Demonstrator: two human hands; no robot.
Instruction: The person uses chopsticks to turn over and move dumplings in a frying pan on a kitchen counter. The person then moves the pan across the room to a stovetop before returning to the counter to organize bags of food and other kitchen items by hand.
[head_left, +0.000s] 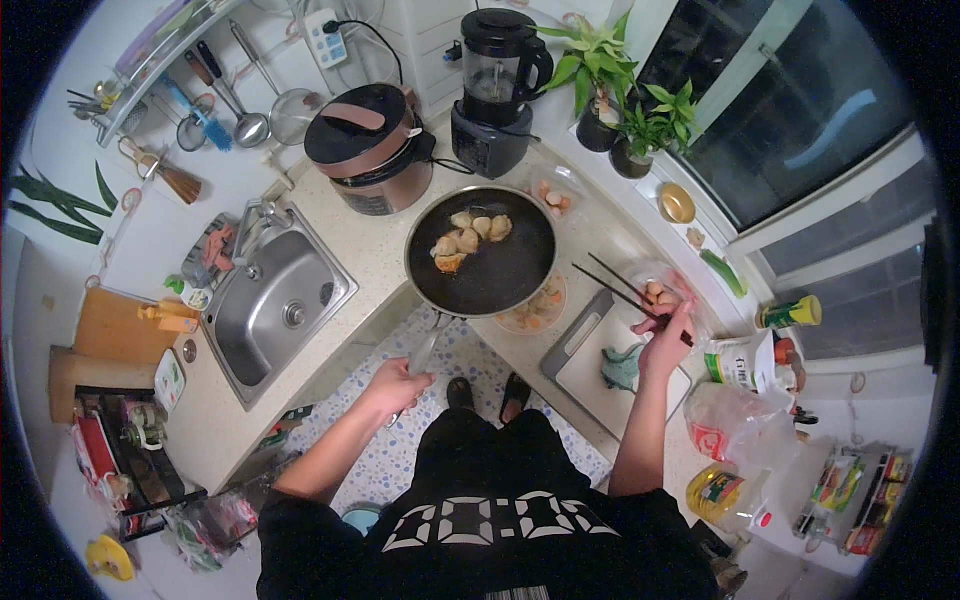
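Note:
My left hand (399, 388) grips the handle of a dark frying pan (510, 277), which I hold up level above the counter's corner. Several browned dumplings (466, 240) lie clustered in the pan's upper left part. My right hand (667, 341) holds a pair of dark chopsticks (622, 289), their tips apart and pointing up and left, to the right of the pan. Partly hidden below the pan's lower right rim is a plate of food (536, 306) with orange bits. A white cutting board (581, 367) with a green cloth (622, 368) lies beneath my right forearm.
A steel sink (281, 300) is at the left. A multicooker (369, 150) and a blender (495, 94) stand behind the pan. Bagged eggs (553, 199) lie beside it, with more eggs (658, 292) near my right hand. An oil bottle (716, 491) and bags (739, 424) line the right side.

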